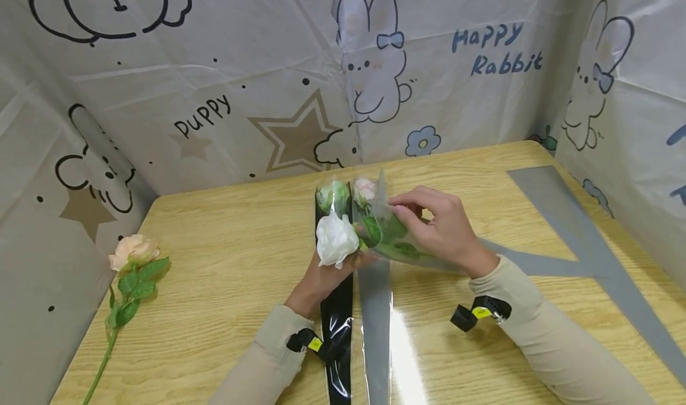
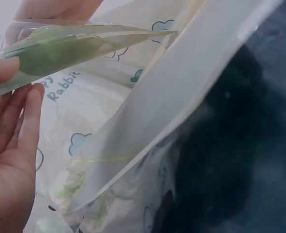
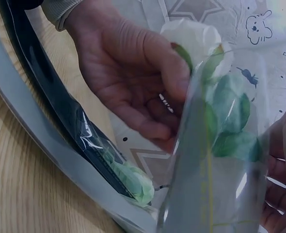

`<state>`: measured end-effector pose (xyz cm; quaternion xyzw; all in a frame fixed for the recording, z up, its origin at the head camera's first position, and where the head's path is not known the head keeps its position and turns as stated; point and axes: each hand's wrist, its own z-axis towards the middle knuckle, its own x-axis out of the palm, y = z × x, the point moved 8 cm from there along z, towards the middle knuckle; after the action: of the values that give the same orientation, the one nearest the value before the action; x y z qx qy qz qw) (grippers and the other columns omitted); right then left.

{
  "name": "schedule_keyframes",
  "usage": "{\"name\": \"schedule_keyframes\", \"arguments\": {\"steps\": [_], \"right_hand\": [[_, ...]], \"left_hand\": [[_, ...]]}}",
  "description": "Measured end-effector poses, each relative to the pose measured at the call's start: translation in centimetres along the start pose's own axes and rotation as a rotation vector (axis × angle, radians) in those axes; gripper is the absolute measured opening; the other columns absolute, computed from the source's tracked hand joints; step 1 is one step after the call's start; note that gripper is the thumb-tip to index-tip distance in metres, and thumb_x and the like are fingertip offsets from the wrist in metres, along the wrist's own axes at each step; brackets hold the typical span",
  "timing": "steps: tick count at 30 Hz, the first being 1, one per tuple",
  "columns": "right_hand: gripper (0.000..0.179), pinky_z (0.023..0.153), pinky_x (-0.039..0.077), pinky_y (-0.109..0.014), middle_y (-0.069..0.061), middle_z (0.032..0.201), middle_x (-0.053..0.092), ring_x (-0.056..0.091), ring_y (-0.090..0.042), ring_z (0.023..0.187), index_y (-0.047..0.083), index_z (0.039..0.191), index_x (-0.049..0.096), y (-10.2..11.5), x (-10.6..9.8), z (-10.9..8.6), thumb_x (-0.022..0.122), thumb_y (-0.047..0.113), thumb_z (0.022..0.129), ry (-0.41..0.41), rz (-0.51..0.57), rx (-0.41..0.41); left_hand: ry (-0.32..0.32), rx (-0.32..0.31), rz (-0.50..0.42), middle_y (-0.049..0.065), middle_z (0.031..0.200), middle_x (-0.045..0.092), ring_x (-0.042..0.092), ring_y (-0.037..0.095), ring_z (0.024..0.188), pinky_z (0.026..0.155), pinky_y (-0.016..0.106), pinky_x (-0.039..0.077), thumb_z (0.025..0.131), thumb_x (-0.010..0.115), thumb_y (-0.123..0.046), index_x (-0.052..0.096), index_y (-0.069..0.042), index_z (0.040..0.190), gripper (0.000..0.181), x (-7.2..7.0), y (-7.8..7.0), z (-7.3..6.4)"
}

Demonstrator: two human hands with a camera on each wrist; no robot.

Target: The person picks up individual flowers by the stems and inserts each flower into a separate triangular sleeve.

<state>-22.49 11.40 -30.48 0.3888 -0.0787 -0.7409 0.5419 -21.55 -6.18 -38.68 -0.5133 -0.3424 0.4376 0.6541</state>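
Observation:
A white rose with green leaves stands in a clear flower sleeve, which tapers to the right in the head view. My left hand is below the bloom, its thumb and curled fingers pinching the rose and sleeve near the opening. At the sleeve's upper edge, my right hand pinches the film between thumb and fingertips. Behind the white bloom lie a pale green rose in a black-edged sleeve and a pale pink rose in a grey-edged sleeve. The held stem is partly hidden.
A peach rose with a leafy stem lies at the table's left edge. Grey-bordered wrapping film is spread over the right side of the wooden table. A printed cloth hangs behind and at both sides.

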Motion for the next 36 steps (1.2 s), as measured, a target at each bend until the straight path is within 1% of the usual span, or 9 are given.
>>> {"name": "schedule_keyframes", "arguments": {"steps": [4,9,12,16,20,23,26,30,36], "right_hand": [[0.013,0.059,0.044,-0.016,0.001,0.084,0.075,0.054,-0.004,0.069,0.011,0.099,0.080,0.3,-0.1,0.0,0.073,0.003,0.092,-0.006,-0.018,-0.009],[0.012,0.059,0.041,-0.016,0.000,0.081,0.073,0.052,-0.004,0.067,0.010,0.095,0.080,0.6,-0.6,0.1,0.072,0.002,0.092,-0.043,-0.042,-0.035],[0.011,0.060,0.044,-0.017,-0.002,0.081,0.073,0.053,-0.004,0.069,0.009,0.094,0.079,0.8,-1.0,0.2,0.071,0.001,0.092,-0.066,-0.045,-0.047],[0.011,0.062,0.046,-0.016,-0.003,0.084,0.075,0.056,-0.004,0.071,0.007,0.094,0.079,0.9,-1.5,0.3,0.071,-0.001,0.092,-0.094,-0.049,-0.049],[0.011,0.064,0.045,-0.011,-0.005,0.083,0.074,0.057,-0.005,0.071,0.005,0.093,0.078,1.0,-2.0,0.3,0.071,-0.003,0.090,-0.124,-0.075,-0.057],[0.013,0.065,0.045,-0.009,-0.006,0.081,0.074,0.057,-0.007,0.071,0.004,0.091,0.077,1.0,-2.3,0.4,0.068,-0.005,0.087,-0.140,-0.080,-0.058],[0.015,0.065,0.045,-0.008,-0.008,0.080,0.073,0.058,-0.009,0.070,0.003,0.088,0.077,0.8,-2.5,0.5,0.065,-0.006,0.086,-0.145,-0.087,-0.049],[0.013,0.067,0.046,-0.008,-0.009,0.080,0.073,0.060,-0.009,0.071,0.005,0.088,0.077,0.6,-2.5,0.5,0.069,-0.005,0.084,-0.144,-0.109,-0.027],[0.010,0.067,0.046,-0.011,-0.005,0.079,0.073,0.060,-0.010,0.070,0.007,0.088,0.078,0.3,-2.5,0.4,0.074,-0.002,0.085,-0.156,-0.121,-0.011]], "left_hand": [[-0.045,-0.006,0.009,-0.019,0.112,0.063,0.061,-0.001,0.107,0.094,0.019,0.053,0.087,0.084,-0.019,0.049,0.013,0.130,0.064,-0.9,0.3,-0.3],[-0.184,-0.024,0.095,-0.018,0.106,0.062,0.057,-0.003,0.100,0.093,0.016,0.049,0.082,0.073,0.013,0.048,0.016,0.129,0.053,-2.6,0.8,-0.4],[-0.237,-0.050,0.195,0.001,0.104,0.070,0.060,-0.001,0.094,0.090,0.020,0.053,0.081,0.074,0.014,0.058,0.014,0.119,0.041,-3.3,1.0,-0.2],[-0.292,-0.141,0.329,0.022,0.115,0.074,0.067,0.012,0.101,0.094,0.033,0.058,0.084,0.078,0.006,0.068,0.007,0.117,0.035,-4.1,1.3,0.1],[-0.373,-0.259,0.335,0.021,0.124,0.074,0.070,0.025,0.114,0.099,0.041,0.059,0.090,0.075,0.000,0.072,0.002,0.121,0.031,-5.4,1.6,0.1],[-0.464,-0.319,0.263,0.016,0.122,0.075,0.071,0.018,0.109,0.093,0.030,0.061,0.095,0.071,-0.005,0.074,-0.003,0.120,0.026,-6.8,1.5,-0.1],[-0.533,-0.273,0.154,0.015,0.116,0.076,0.073,0.012,0.100,0.088,0.022,0.061,0.099,0.068,-0.007,0.074,-0.002,0.117,0.020,-7.9,0.6,-0.4],[-0.538,-0.156,0.046,0.017,0.117,0.076,0.077,0.012,0.102,0.093,0.023,0.061,0.101,0.066,-0.011,0.072,0.001,0.119,0.022,-8.4,-1.4,-0.5],[-0.505,-0.126,0.099,0.017,0.120,0.075,0.077,0.010,0.103,0.093,0.024,0.061,0.103,0.065,-0.017,0.073,-0.001,0.120,0.025,-7.8,-3.1,-0.5]]}}
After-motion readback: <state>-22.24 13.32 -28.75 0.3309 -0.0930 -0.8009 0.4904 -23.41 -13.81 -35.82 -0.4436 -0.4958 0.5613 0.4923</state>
